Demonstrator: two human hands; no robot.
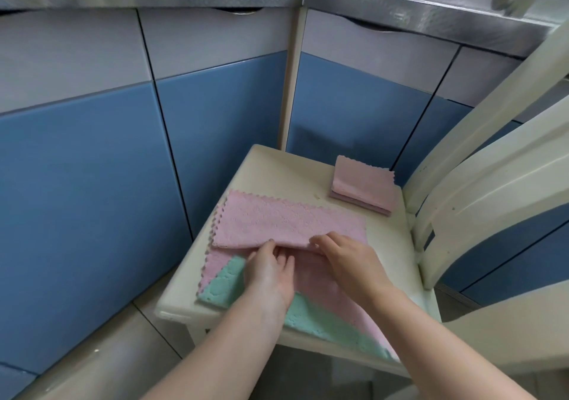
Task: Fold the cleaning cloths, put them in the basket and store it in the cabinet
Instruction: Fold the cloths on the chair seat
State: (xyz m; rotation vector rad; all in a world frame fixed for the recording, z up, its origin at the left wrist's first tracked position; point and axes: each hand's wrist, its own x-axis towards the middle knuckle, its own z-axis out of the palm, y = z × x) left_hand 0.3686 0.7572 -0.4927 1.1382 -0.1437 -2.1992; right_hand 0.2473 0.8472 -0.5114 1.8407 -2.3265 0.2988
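Note:
A pink cleaning cloth (286,221), folded in half, lies on the cream chair seat (277,171). My left hand (271,273) and my right hand (348,258) pinch its near folded edge side by side. Under it lie another pink cloth (320,288) spread flat and a green cloth (326,322) at the bottom, reaching the seat's front edge. A small stack of folded pink cloths (363,184) sits at the far right corner of the seat. No basket is in view.
Blue and grey cabinet doors (92,199) close off the corner behind the chair, under a metal counter (400,11). The chair's cream backrest (492,168) rises on the right. Tiled floor (107,353) lies to the left.

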